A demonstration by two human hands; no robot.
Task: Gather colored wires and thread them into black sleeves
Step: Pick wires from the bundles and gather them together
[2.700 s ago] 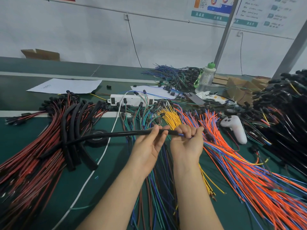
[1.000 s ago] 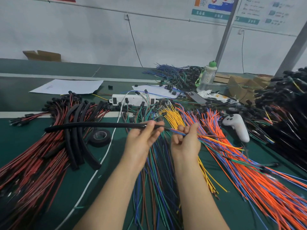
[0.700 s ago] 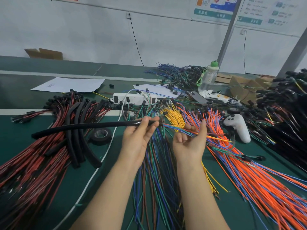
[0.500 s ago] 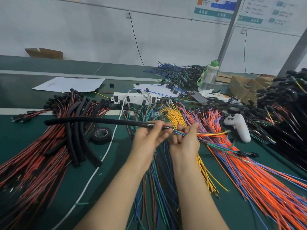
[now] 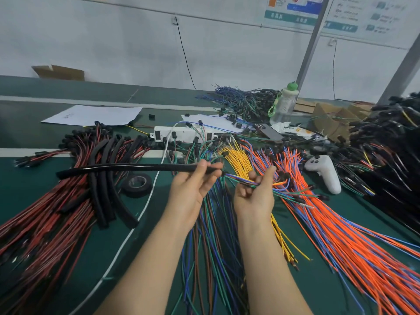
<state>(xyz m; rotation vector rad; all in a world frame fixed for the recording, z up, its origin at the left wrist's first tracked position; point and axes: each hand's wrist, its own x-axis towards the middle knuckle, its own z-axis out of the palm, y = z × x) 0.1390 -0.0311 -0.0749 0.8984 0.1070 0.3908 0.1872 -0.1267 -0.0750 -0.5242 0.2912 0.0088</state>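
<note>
My left hand point(image 5: 193, 187) pinches the right end of a long black sleeve point(image 5: 127, 168) that reaches out level to the left above the table. A thin bundle of colored wires point(image 5: 238, 179) runs from that sleeve end to the right. My right hand point(image 5: 255, 192) holds this bundle between thumb and curled fingers, a short gap from the left hand. The wires' free ends point(image 5: 297, 196) trail right over the orange pile. Several more black sleeves point(image 5: 106, 192) lie on the red wires at the left.
Piles cover the green table: red-black wires point(image 5: 45, 223) left, blue-green wires point(image 5: 216, 246) under my arms, yellow wires point(image 5: 238, 160), orange-blue wires point(image 5: 341, 235) right. A black tape roll point(image 5: 136, 185), white power strip point(image 5: 181, 135), white controller point(image 5: 325, 171) and bottle point(image 5: 284, 105) stand behind.
My hands drew apart again after meeting half a second ago. The sleeve's free left end has swung a little lower and stays level. The wire tail on the right has grown shorter since 2.7 s ago.
</note>
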